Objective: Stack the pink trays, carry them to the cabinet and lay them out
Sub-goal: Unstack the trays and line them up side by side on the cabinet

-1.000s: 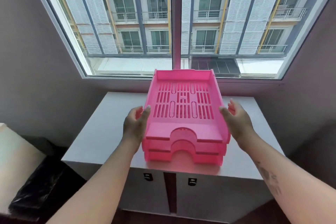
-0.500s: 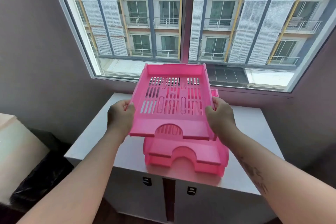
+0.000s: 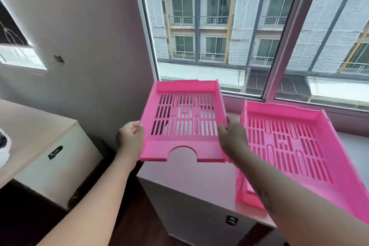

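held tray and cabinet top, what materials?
Held tray: looks like moulded plastic, uniform pink, slight sheen, with slots cut cleanly through its floor and thin walls. Cabinet top: smooth, pale and semi-glossy, picking up a pink reflection; probably laminate or painted board, though the picture can't settle which.
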